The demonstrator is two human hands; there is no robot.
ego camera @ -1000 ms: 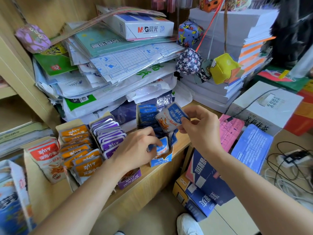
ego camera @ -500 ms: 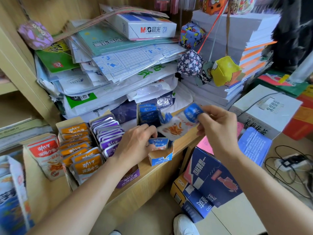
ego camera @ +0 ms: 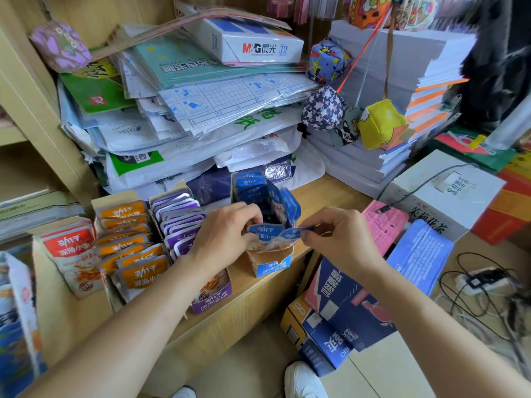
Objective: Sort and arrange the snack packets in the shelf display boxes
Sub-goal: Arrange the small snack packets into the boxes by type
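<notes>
A blue display box [ego camera: 271, 265] stands on the wooden shelf [ego camera: 324, 196], part filled with blue snack packets [ego camera: 253, 186]. My right hand [ego camera: 343, 235] pinches one blue packet [ego camera: 287, 235] by its top edge and holds it in the front of the box. My left hand [ego camera: 222, 234] curls its fingers over the front packets [ego camera: 263, 232] in that box. To the left stand a purple box [ego camera: 211, 295] of purple packets [ego camera: 181, 222], orange packets [ego camera: 129, 245] and red packets [ego camera: 71, 254].
Behind the boxes lies a high pile of paper packs and plastic bags [ego camera: 201, 110]. Cloth cubes [ego camera: 380, 126] hang on strings at the right. Cartons [ego camera: 344, 308] lean below the shelf edge, near cables [ego camera: 477, 282] on the floor.
My right hand has brought the blue packet down from above the shelf into the front of the blue box. My left hand stayed at the box.
</notes>
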